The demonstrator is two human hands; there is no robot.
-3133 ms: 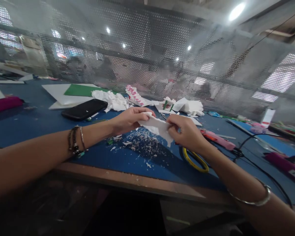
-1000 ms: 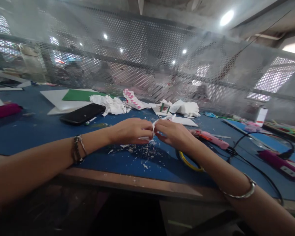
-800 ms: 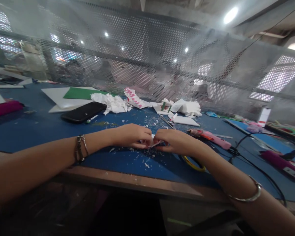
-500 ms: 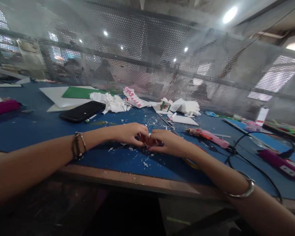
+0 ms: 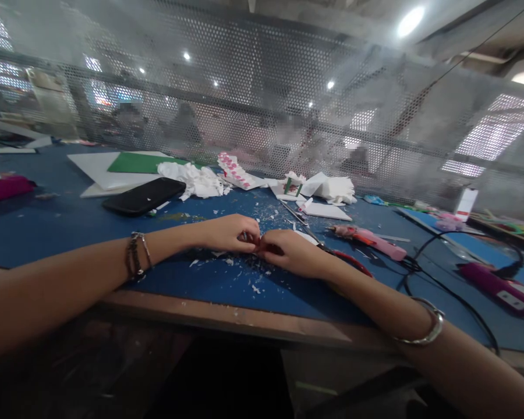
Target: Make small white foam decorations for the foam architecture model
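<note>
My left hand (image 5: 233, 233) and my right hand (image 5: 292, 251) meet over the blue tabletop (image 5: 166, 285), fingertips pinched together. Whatever sits between the fingers is too small and too covered to make out. White paper scraps (image 5: 255, 288) lie scattered on the table below and around both hands. Just beyond my right hand are scissors (image 5: 353, 259) with red handles, partly hidden by my right arm. A pink pen-like tool (image 5: 371, 242) with a metal tip lies to the right of them.
A black phone (image 5: 144, 196) lies at the left, near crumpled white paper (image 5: 194, 179) and a green sheet (image 5: 135, 163). Black cable (image 5: 458, 299) and a purple tool (image 5: 498, 285) are at the right. A perforated metal screen (image 5: 244, 75) stands behind the table.
My right hand has shifted slightly left, and its fingers have closed in nearer the left hand's. More of the red scissor handle shows beside my right arm.
</note>
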